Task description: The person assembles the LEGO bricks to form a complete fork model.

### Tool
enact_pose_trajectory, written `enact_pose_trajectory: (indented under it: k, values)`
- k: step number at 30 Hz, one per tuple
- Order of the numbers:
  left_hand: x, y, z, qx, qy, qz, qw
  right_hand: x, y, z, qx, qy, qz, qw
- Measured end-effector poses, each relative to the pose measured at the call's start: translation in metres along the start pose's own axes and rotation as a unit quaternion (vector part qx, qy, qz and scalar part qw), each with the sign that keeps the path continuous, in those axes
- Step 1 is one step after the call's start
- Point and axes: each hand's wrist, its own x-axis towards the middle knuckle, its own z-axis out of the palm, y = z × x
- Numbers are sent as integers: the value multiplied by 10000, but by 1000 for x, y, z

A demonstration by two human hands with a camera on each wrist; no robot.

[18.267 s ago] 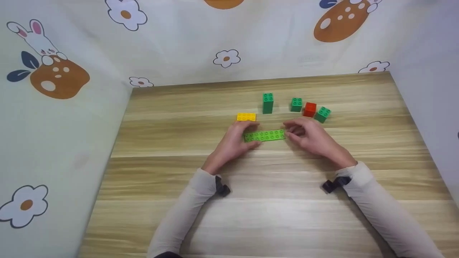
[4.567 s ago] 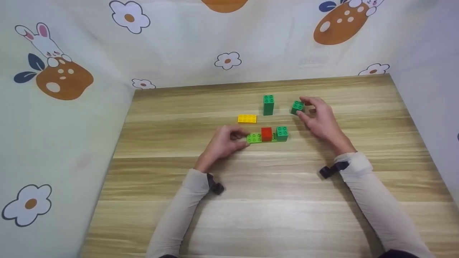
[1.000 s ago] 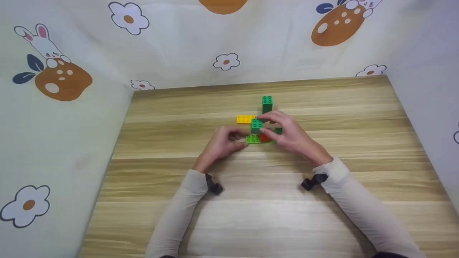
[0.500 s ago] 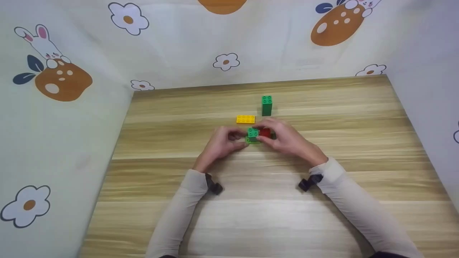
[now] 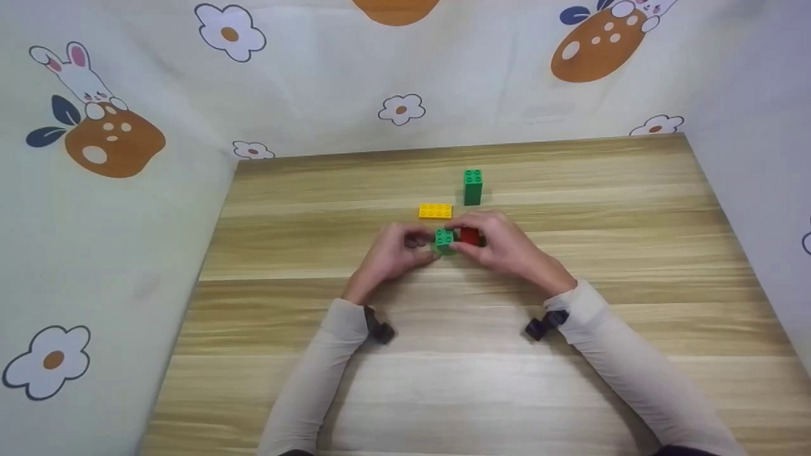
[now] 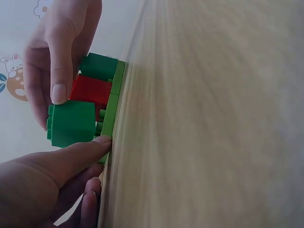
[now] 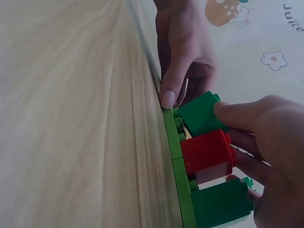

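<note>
My left hand (image 5: pixel 391 256) pinches the left end of a long light green building-block base (image 6: pixel 110 114) between thumb and fingers, low on the table. My right hand (image 5: pixel 510 247) grips a green building block (image 5: pixel 445 240) by its sides, over that same end. In the right wrist view this green block (image 7: pixel 202 115) leans at an angle, with a gap to the base's studs below one side. A red block (image 7: pixel 207 151) sits on the middle of the base, and a second green block (image 7: pixel 221 205) on its right end, mostly hidden by my right hand in the head view.
A flat yellow block (image 5: pixel 435 211) lies just behind my hands. Behind and right of it stands a tall green block (image 5: pixel 472 187). The wood-grain table (image 5: pixel 443 380) meets a patterned cloth (image 5: pixel 317 95) at the back and sides.
My right hand took the green block from the back right, carried it left and lowered it over the base's left end. Earlier the red and other green block were put on the base.
</note>
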Motion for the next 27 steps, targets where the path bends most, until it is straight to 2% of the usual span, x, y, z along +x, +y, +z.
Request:
enact_pose_trajectory:
  k: [10,17,27]
  values:
    - [1,0,0,10,-70,-78,9999,0,0,4,-187,58,-35,9998]
    - [2,-1,-1,101,-66,206,9997,-1,-2,4,-543,133,-1,9984]
    - [1,0,0,97,-69,29,9999,-1,-2,6,-539,113,160,9984]
